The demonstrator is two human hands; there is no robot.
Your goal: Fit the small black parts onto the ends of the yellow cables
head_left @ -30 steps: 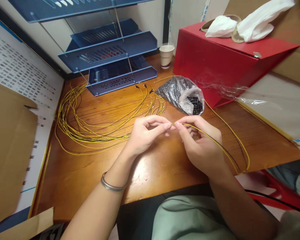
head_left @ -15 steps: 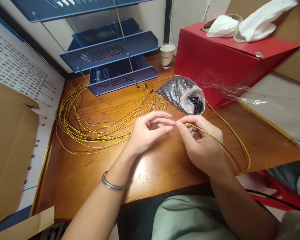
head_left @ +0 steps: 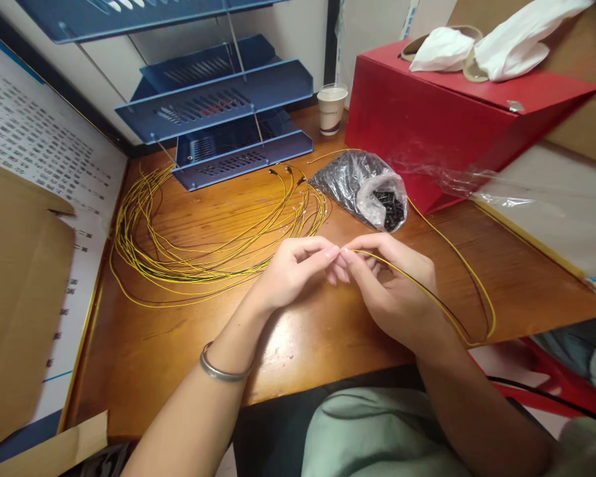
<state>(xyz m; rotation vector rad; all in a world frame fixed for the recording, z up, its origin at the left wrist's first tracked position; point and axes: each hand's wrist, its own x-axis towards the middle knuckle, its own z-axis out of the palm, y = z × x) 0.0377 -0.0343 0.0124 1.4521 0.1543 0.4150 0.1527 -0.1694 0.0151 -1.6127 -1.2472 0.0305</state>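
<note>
The right hand (head_left: 400, 288), in front of the bag (head_left: 340, 180) of black bits (head_left: 390, 209), pinches a yellow wire (head_left: 495, 321) in its fingers. That wire loops out right of the bag. The left hand (head_left: 293, 268) is in front too, fingers close together; I can't tell if they hold anything. Coiled wires (head_left: 151, 271) lie left of the bag on the tabletop (head_left: 179, 344).

Blue tiered document tray (head_left: 273, 86) on table (head_left: 179, 351); paper cup (head_left: 332, 111) near red box (head_left: 417, 112); white tissue (head_left: 443, 52) atop box; cardboard (head_left: 24, 298) at left.
</note>
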